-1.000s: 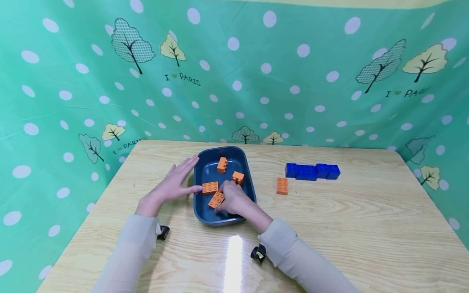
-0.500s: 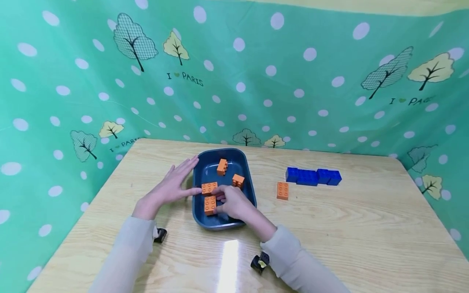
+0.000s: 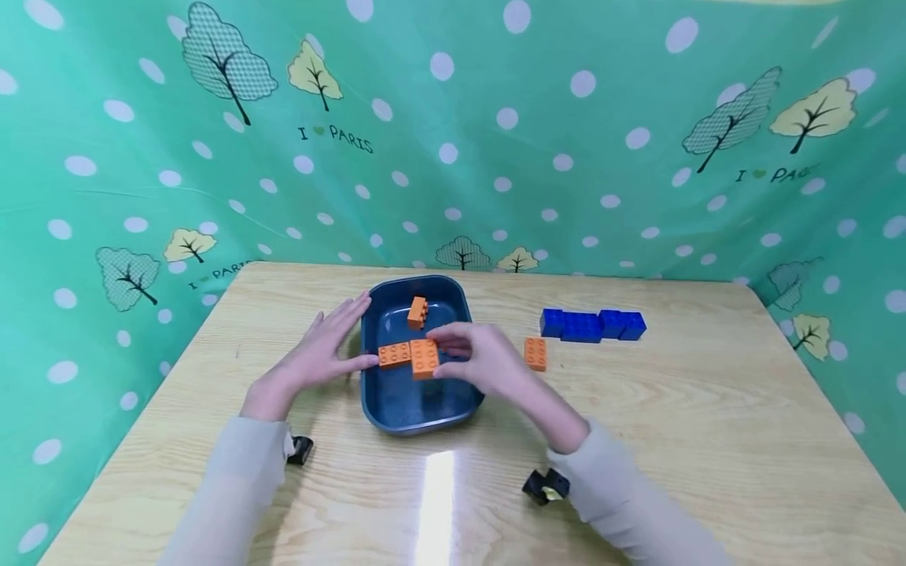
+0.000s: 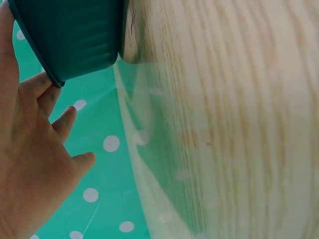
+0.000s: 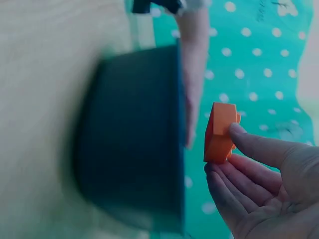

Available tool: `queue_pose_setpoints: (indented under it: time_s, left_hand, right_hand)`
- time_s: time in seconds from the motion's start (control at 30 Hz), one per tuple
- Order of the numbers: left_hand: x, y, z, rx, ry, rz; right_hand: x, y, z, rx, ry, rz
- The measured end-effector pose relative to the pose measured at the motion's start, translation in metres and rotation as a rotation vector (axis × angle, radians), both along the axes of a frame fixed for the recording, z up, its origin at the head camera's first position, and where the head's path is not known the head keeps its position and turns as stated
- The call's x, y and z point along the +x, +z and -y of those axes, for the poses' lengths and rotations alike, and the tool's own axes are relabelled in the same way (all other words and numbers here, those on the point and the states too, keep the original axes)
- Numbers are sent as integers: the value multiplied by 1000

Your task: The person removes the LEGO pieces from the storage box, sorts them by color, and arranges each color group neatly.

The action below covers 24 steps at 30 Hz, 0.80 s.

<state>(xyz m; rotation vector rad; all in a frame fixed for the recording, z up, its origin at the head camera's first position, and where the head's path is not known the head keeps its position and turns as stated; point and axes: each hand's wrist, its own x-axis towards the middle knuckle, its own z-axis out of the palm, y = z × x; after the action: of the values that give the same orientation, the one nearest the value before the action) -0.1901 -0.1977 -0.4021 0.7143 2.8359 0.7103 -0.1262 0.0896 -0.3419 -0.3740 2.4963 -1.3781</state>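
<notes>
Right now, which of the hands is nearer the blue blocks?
Right. The right hand, pinching an orange block over the tray, is left of the blue blocks; the left hand is farther left, at the tray's rim.

Site type: tabletop recording station, apparently indoors; the building type cannot be determined. Indicators: a wood-grain worktop point(image 3: 708, 440) is bounded at the rear and both sides by a green dotted curtain point(image 3: 414, 130) printed with trees point(image 3: 226, 67) and lettering point(image 3: 348, 140). Two black wrist cameras point(image 3: 300, 450) are worn. A bright strip reflection point(image 3: 435, 507) marks the surface.
</notes>
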Motion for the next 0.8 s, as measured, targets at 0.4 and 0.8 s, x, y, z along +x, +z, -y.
queue_pose_setpoints:
  time_s: [0.4,0.8]
  left_hand:
    - [-6,0,1,12,-16,-7]
    - [-4,1,1,6,-14,-12]
  right_hand:
    - [2,9,-104,12,-176,-59]
    - [8,-21,-157,150,-271,-52]
